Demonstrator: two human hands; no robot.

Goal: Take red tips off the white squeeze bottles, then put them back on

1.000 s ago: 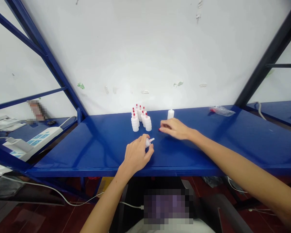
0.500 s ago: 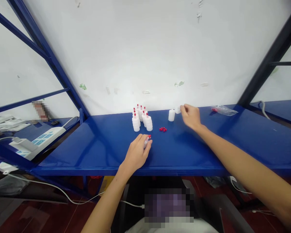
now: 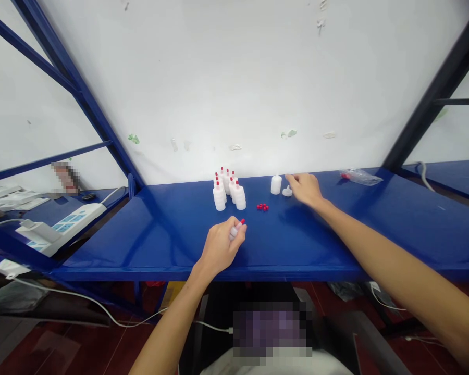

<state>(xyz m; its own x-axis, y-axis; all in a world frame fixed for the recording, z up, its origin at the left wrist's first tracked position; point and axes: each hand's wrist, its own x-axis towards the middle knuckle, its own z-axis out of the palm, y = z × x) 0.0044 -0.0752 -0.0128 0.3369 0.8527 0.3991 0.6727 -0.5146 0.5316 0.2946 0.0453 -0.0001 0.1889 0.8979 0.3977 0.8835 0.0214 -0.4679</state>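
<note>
My left hand is closed round a white nozzle cap with a red tip, near the front of the blue table. My fingers hide its lower part, so I cannot make out whether a bottle is under it. My right hand is at the back right, fingertips close beside a white nozzle cap that stands upright on the table. Its fingers look loosely apart. Left of that cap stands a white bottle. Several small red tip caps lie between my hands.
Several white bottles with red-tipped nozzles stand grouped at the back middle of the blue table. A clear plastic bag with something red lies at the back right. Blue frame posts and a white power strip are at the left.
The white nozzle cap that was raised at my right fingertips now stands on the table beside the bottle. My left hand has turned its red-tipped piece slightly.
</note>
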